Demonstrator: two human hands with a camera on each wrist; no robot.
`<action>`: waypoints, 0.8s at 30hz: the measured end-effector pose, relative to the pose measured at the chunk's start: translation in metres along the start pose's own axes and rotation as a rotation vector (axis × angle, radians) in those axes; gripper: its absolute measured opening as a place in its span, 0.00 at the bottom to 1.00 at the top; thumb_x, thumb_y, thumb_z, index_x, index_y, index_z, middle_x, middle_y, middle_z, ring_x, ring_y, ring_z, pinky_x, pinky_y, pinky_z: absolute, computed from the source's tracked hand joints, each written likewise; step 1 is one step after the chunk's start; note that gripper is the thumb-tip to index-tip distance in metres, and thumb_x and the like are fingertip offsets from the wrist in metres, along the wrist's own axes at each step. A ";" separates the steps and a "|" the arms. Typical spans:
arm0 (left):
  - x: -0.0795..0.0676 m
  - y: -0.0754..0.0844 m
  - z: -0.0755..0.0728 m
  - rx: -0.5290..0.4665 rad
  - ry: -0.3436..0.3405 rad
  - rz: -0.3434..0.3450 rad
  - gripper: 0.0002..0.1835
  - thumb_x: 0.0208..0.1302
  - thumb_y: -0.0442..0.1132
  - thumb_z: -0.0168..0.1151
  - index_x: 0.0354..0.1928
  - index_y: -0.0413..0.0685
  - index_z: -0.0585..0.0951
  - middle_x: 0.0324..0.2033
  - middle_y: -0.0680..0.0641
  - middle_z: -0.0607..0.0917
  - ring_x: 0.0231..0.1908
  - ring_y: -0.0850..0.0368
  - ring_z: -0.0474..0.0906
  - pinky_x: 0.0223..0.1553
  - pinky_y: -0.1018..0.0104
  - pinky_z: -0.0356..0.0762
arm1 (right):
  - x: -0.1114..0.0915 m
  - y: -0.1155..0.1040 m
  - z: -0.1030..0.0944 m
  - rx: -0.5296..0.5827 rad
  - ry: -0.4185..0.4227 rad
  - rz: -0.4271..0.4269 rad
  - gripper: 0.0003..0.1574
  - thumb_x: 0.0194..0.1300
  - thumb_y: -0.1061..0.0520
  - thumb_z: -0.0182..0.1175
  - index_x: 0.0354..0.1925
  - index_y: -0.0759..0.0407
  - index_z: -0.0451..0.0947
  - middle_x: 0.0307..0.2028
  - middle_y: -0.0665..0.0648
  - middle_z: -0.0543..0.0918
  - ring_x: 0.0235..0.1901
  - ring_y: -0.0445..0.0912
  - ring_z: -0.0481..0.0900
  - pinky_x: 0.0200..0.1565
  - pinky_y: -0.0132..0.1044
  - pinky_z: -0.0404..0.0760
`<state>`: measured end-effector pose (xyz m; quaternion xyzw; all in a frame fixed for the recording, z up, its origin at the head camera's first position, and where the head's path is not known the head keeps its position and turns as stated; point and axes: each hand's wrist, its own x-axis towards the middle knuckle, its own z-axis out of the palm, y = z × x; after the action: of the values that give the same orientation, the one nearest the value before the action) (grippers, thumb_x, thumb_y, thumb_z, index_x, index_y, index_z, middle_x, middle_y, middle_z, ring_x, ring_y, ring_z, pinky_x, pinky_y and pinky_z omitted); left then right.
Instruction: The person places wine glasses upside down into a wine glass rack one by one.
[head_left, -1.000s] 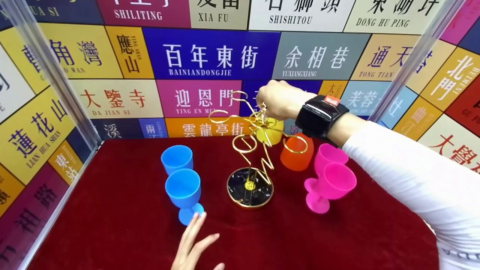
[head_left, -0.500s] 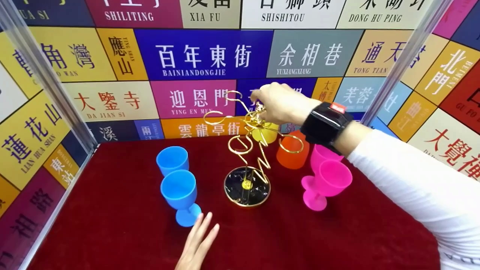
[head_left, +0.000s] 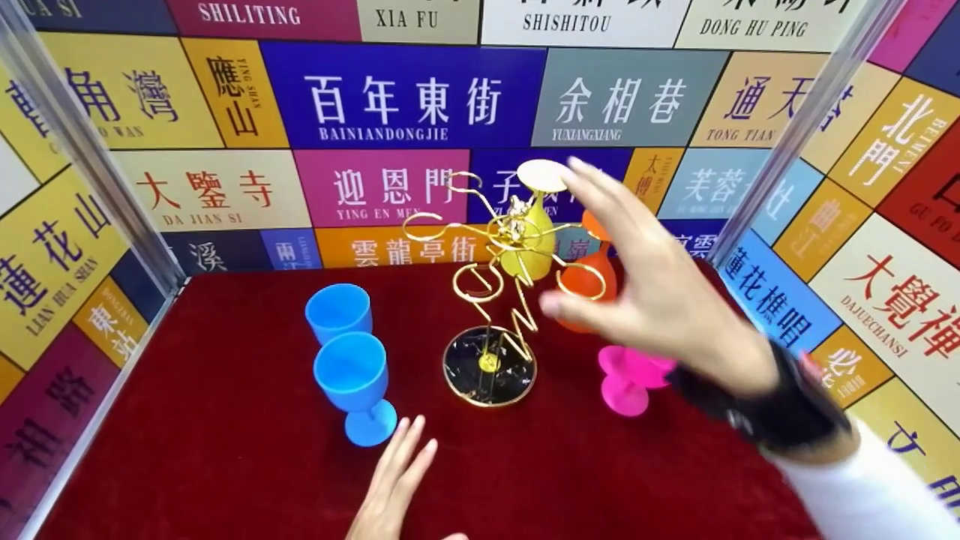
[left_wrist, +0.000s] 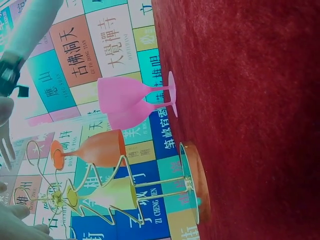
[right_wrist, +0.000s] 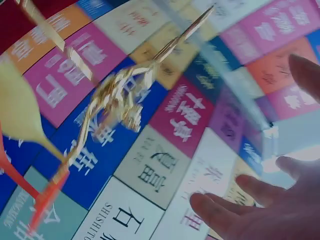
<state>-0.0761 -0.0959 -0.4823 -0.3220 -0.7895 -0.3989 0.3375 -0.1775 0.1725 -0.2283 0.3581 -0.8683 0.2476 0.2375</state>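
Note:
A gold wire cup stand with several ring arms rises from a round black base (head_left: 461, 375) in mid-table. My right hand (head_left: 660, 292) is raised just right of it, fingers and thumb spread, holding nothing; the right wrist view shows its open fingers apart from the gold ornament (right_wrist: 120, 95) on top. Behind the stand, a yellow goblet (head_left: 521, 262) and an orange goblet (head_left: 598, 262) stand upside down. My left hand (head_left: 390, 480) has its fingers extended at the foot of the nearer blue goblet (head_left: 351, 371), which stands upright.
A second blue goblet (head_left: 337, 307) stands upright behind the first. Two upright pink goblets (left_wrist: 122, 95) are on the right, partly covered by my right hand and wrist in the head view. The dark red cloth (head_left: 225, 420) meets a wall of coloured sign panels (head_left: 405, 94).
My right hand has come off the top of the stand, moving right and toward me with its fingers spreading. The yellow goblet's foot is now uncovered. The left hand stays near the blue goblet.

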 end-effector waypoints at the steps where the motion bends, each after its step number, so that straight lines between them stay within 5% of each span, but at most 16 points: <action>1: 0.000 0.000 0.000 -0.003 -0.003 0.001 0.45 0.58 0.62 0.67 0.66 0.34 0.70 0.70 0.33 0.65 0.76 0.45 0.52 0.75 0.72 0.48 | -0.010 -0.002 0.001 0.020 0.028 -0.009 0.64 0.50 0.42 0.76 0.76 0.48 0.53 0.77 0.48 0.54 0.75 0.48 0.57 0.70 0.59 0.62; 11: 0.006 0.006 0.000 0.013 -0.004 -0.012 0.45 0.57 0.63 0.66 0.67 0.36 0.70 0.70 0.33 0.65 0.75 0.43 0.53 0.74 0.73 0.47 | -0.096 -0.006 0.053 0.245 0.199 -0.161 0.58 0.59 0.36 0.66 0.70 0.72 0.57 0.72 0.73 0.56 0.76 0.58 0.52 0.76 0.39 0.53; 17: 0.012 0.008 0.001 -0.028 0.024 -0.019 0.46 0.55 0.58 0.71 0.67 0.35 0.69 0.70 0.33 0.65 0.76 0.46 0.53 0.74 0.72 0.51 | -0.137 -0.002 0.085 0.272 0.168 -0.117 0.58 0.57 0.37 0.69 0.69 0.73 0.59 0.71 0.76 0.57 0.76 0.55 0.51 0.75 0.34 0.51; 24: 0.029 -0.003 -0.014 -0.062 0.124 -0.008 0.44 0.55 0.52 0.73 0.65 0.30 0.67 0.68 0.30 0.64 0.75 0.44 0.53 0.75 0.66 0.54 | -0.169 0.016 0.114 0.242 0.085 -0.055 0.62 0.53 0.32 0.69 0.70 0.70 0.60 0.72 0.72 0.58 0.76 0.55 0.50 0.74 0.30 0.49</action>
<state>-0.0904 -0.1022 -0.4544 -0.3042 -0.7555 -0.4438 0.3739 -0.1093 0.1991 -0.4190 0.3970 -0.8112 0.3589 0.2356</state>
